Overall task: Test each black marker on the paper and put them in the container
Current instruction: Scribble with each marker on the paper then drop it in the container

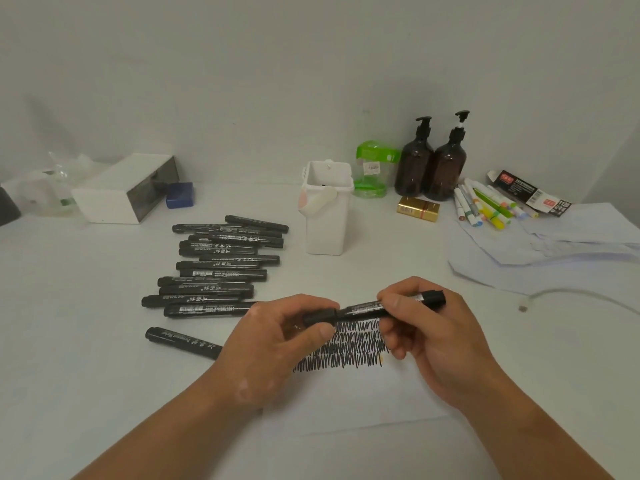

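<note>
A black marker point(363, 309) lies level between both hands above the paper point(363, 403). My left hand point(277, 341) pinches its cap end, and my right hand point(433, 334) grips the barrel. The cap looks seated on the marker. Rows of black scribble point(349, 348) cover the paper's top part. Several more black markers point(218, 265) lie in a loose pile to the left, with one apart point(180, 342) nearer me. The white container point(327, 206) stands upright behind the paper, with a dark tip just visible inside.
Two brown pump bottles point(431, 168), a green clear container point(374, 171) and a gold box point(418, 208) stand at the back. Coloured highlighters point(485, 206) and loose sheets point(554, 251) lie at the right. A white box point(124, 188) and a blue block point(179, 195) sit back left.
</note>
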Demonstrator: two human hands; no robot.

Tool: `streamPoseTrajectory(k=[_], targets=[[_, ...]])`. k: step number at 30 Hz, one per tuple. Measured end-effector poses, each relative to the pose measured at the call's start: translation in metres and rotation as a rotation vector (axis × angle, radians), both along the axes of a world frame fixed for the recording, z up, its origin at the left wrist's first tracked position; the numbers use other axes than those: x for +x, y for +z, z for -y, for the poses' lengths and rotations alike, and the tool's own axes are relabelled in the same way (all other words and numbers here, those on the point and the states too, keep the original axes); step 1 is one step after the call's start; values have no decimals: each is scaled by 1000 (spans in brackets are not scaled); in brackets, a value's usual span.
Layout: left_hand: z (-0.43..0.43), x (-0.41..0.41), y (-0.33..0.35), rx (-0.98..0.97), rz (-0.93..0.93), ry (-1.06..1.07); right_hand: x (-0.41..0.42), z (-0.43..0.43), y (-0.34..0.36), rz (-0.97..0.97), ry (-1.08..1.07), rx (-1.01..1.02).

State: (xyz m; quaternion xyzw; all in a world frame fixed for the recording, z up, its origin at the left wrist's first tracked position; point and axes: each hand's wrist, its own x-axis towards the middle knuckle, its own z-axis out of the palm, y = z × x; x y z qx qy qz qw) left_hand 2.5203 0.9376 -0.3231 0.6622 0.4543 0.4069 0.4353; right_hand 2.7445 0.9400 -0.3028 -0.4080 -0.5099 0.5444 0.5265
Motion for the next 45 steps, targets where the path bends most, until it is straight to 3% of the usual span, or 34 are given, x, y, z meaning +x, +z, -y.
streamPoseTrajectory(k=[4,8,15,24,27,33,36,40,45], targets=[[3,1,0,65,11,-72,-1,3,3,88,81,-14],[6,5,-2,-28,257,-88,-6,8,3,225,105,55],[11,15,-1,26,236,45,-30,15,-5,269,-162,171],[13,20,3,3,305,16,-34,17,-6,328,-223,209],[11,15,5,24,301,-40,-32,15,-6,248,-175,190],[7,15,3,38,427,-74,-33,12,-9,-171,4,-26],[7,15,3,12,457,-63,-40,17,-13,-46,90,34],[6,10,5,50,337,-1,-39,19,-15,502,-21,291],[6,7,4,97,102,-32,-25,15,-2,310,-67,244]])
